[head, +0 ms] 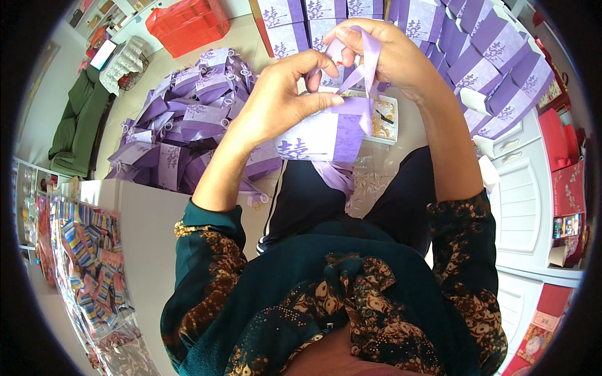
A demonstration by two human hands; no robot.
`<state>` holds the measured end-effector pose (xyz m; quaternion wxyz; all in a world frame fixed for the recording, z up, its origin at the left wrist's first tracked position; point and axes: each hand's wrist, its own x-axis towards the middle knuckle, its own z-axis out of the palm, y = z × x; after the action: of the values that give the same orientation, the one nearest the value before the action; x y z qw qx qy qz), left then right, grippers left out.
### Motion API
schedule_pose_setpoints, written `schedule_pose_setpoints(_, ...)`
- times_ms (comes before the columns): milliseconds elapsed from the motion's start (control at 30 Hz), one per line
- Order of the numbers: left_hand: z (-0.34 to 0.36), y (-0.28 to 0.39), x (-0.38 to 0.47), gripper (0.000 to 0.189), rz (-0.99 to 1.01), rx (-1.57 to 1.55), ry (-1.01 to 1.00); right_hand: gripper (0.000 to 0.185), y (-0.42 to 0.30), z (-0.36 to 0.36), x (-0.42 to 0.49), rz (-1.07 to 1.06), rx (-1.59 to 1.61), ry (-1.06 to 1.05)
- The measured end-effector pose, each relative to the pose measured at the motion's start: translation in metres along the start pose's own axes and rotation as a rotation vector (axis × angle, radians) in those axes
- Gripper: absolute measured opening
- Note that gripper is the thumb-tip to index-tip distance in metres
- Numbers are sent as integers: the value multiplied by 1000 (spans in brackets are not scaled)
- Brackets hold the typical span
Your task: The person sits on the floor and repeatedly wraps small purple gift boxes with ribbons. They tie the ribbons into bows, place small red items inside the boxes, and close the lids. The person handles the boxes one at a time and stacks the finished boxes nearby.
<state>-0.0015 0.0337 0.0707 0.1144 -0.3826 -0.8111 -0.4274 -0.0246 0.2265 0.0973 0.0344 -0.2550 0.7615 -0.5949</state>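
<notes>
A purple and white gift box with a dark purple double-happiness character is held above my lap, directly in front of me. My left hand grips it near the top, its thumb lying along the purple upper edge. A lilac ribbon loops and crosses above the box, one end hanging down its right side. My right hand pinches this ribbon between its fingers. A small red spot shows between the two hands; what it is I cannot tell. More lilac ribbon hangs over my thigh.
Beyond the box sits a white tray with gold-coloured bits. Purple boxes with rings lie heaped at left; more boxes are stacked at far right. A red plastic-wrapped bundle, green sofa and white cabinet surround me.
</notes>
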Motion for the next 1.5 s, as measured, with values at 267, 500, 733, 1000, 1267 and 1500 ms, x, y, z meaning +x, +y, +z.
schedule_pose_setpoints(267, 5, -5, 1, 16, 40, 164, -3, 29, 1, -2, -6, 33, 29, 3)
schedule_pose_setpoints(500, -13, -17, -5, 13, -194, -393, -98, 18, 9, 1, -44, -114, -277, 53)
schedule_pose_setpoints(733, -15, -15, -8, 10, -194, -441, -115, 13, 26, 51, -67, -353, -499, 130)
schedule_pose_setpoints(1000, -18, -13, -14, 8, -14, -151, -65, 21, 28, 58, -69, -378, -614, 102)
schedule_pose_setpoints(1267, -12, -11, -21, 14, 261, 215, 126, 19, 4, 29, -51, -376, -627, 244)
schedule_pose_setpoints(1500, 14, -10, -17, 19, 466, 518, 477, 21, 16, 36, -17, -273, -515, 43)
